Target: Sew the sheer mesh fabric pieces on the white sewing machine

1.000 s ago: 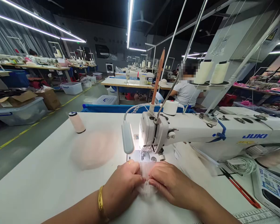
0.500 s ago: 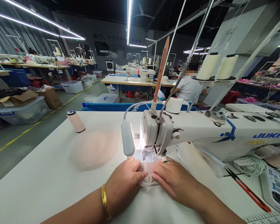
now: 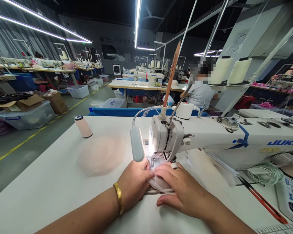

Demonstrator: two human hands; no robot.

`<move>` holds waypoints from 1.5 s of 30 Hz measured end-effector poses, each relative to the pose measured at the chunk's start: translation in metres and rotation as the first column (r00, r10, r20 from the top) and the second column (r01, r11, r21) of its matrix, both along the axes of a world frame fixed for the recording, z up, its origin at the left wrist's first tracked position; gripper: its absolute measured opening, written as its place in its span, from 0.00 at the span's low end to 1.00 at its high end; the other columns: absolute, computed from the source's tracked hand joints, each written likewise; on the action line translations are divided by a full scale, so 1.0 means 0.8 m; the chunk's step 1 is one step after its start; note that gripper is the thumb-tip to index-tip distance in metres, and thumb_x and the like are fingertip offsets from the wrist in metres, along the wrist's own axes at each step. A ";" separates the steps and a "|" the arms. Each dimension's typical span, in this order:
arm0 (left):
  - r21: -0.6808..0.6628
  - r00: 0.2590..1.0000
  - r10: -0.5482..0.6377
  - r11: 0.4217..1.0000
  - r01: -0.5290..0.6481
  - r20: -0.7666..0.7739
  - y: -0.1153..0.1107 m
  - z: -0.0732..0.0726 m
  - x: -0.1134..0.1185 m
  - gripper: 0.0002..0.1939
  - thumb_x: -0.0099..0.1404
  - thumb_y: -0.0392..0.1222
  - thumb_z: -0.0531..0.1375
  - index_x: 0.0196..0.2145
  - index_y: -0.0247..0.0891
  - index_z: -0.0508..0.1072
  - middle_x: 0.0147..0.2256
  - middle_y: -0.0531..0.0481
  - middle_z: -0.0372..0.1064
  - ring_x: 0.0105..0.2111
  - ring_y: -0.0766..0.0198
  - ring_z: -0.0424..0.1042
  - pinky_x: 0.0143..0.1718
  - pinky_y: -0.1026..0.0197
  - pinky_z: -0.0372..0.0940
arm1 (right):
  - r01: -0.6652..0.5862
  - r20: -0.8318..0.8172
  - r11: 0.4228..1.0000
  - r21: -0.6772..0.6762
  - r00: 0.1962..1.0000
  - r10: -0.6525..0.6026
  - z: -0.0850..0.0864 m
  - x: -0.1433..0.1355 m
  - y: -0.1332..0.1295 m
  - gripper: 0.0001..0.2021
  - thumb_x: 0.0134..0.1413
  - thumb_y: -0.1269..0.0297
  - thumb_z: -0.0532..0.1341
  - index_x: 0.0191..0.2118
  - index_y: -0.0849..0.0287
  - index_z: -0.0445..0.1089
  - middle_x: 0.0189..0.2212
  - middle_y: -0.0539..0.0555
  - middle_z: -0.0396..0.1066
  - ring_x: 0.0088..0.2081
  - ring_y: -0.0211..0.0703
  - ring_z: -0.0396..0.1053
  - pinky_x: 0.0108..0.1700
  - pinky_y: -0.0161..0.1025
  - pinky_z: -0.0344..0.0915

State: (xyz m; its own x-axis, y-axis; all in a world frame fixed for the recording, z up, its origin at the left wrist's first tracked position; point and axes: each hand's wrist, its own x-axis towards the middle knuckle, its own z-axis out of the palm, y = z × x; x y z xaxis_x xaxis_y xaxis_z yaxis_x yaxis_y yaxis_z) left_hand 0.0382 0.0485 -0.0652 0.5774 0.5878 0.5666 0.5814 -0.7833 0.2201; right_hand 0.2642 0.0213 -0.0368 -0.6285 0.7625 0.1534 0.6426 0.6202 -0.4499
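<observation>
A white JUKI sewing machine [image 3: 200,133] stands over the white table, its lit needle area just beyond my hands. Pale sheer fabric [image 3: 158,184] lies at the needle plate, between both hands. My left hand [image 3: 134,180] is closed on the fabric's left side, thumb and fingers pinched near the presser foot. My right hand [image 3: 180,188] lies over the right part of the fabric, fingers stretched toward the foot and thumb spread away, low on the table. A grey lamp [image 3: 137,144] hangs left of the needle.
On the table's left are a peach thread spool [image 3: 83,127] and a sheer peach fabric piece [image 3: 101,156]. To the right lie red-handled tweezers [image 3: 263,201], a coiled pale cord [image 3: 265,174] and a ruler [image 3: 278,228]. A person [image 3: 201,92] sits beyond the machine.
My right thumb has spread away from the fabric, and the right fingers have moved toward the needle. My left hand has shifted slightly forward. The whole view has moved a little.
</observation>
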 end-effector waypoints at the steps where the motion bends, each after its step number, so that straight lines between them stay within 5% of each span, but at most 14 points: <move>1: -0.009 1.000 -0.013 1.000 0.013 0.010 -0.002 0.000 -0.001 0.16 0.68 0.31 0.53 0.30 0.40 0.79 0.34 0.47 0.67 0.32 0.60 0.63 0.31 0.60 0.55 | -0.025 -0.004 1.000 -0.002 1.000 0.025 0.001 -0.002 -0.001 0.17 0.62 0.56 0.72 0.51 0.53 0.70 0.46 0.53 0.76 0.48 0.55 0.69 0.51 0.48 0.64; 5: 0.002 0.996 -0.083 0.997 0.083 0.025 -0.013 0.002 -0.004 0.16 0.70 0.29 0.54 0.35 0.42 0.80 0.35 0.48 0.74 0.35 0.57 0.67 0.37 0.55 0.61 | -0.103 0.035 0.994 0.042 0.994 0.102 -0.001 -0.003 -0.001 0.05 0.69 0.69 0.61 0.47 0.52 0.71 0.44 0.51 0.76 0.47 0.50 0.70 0.51 0.47 0.63; 17: 0.028 0.995 -0.096 0.995 0.096 0.012 0.000 0.008 -0.006 0.15 0.72 0.30 0.53 0.35 0.40 0.77 0.33 0.49 0.76 0.31 0.59 0.69 0.35 0.56 0.62 | -0.008 0.042 0.991 0.135 0.999 0.002 -0.017 -0.004 0.006 0.07 0.66 0.74 0.58 0.42 0.54 0.70 0.37 0.54 0.74 0.40 0.52 0.67 0.43 0.47 0.65; 23: -0.218 0.996 -0.023 0.975 0.043 0.090 0.013 0.008 -0.008 0.15 0.63 0.27 0.52 0.38 0.39 0.77 0.35 0.47 0.75 0.36 0.56 0.71 0.37 0.56 0.67 | 0.082 -0.184 0.971 0.224 0.982 -0.041 -0.030 -0.008 0.015 0.16 0.64 0.78 0.52 0.46 0.53 0.72 0.39 0.54 0.77 0.40 0.50 0.68 0.42 0.44 0.67; 33: -0.349 0.995 0.045 0.937 -0.012 0.089 0.021 0.007 -0.004 0.17 0.64 0.30 0.52 0.38 0.39 0.80 0.36 0.46 0.74 0.37 0.55 0.72 0.37 0.56 0.69 | 0.206 -0.309 0.977 0.047 0.934 -0.182 -0.013 -0.020 0.010 0.15 0.70 0.70 0.50 0.41 0.51 0.74 0.34 0.51 0.76 0.37 0.48 0.70 0.41 0.43 0.67; 45: -0.051 0.986 -0.163 0.986 0.161 -0.028 -0.009 0.015 -0.016 0.16 0.71 0.28 0.53 0.38 0.40 0.79 0.36 0.48 0.79 0.38 0.57 0.76 0.42 0.52 0.63 | -0.026 0.029 0.992 0.127 0.999 0.023 -0.012 -0.003 -0.004 0.09 0.71 0.69 0.55 0.38 0.54 0.69 0.34 0.52 0.74 0.38 0.49 0.69 0.46 0.47 0.64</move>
